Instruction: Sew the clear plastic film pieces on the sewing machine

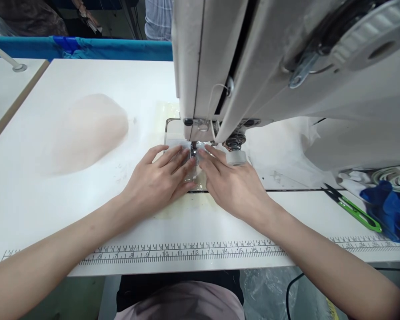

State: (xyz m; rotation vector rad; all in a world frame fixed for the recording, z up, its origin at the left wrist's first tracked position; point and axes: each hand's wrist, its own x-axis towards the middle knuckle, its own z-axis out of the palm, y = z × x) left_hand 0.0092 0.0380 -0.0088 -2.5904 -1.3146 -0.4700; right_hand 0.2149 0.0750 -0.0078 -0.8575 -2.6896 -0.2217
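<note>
My left hand (160,178) lies palm down on the sewing machine's bed, just left of the presser foot (194,150). Its fingers are stretched out and slightly apart. On the other side of the foot rests my right hand (231,184), with its fingers extended toward the needle area. Beneath the left fingertips shows a thin, see-through piece (178,143), perhaps sheer cloth or film; its outline is hard to make out. Both sets of fingertips press down close to the foot. The sewing machine (216,58) stands over them, with white thread at its head.
Green-handled thread snips (353,209) lie at the right beside a blue cloth (388,209). A printed ruler (193,252) runs along the table's (53,213) front edge. A blue fabric strip (120,49) borders the back. Beyond it, a person's striped garment (158,20) shows.
</note>
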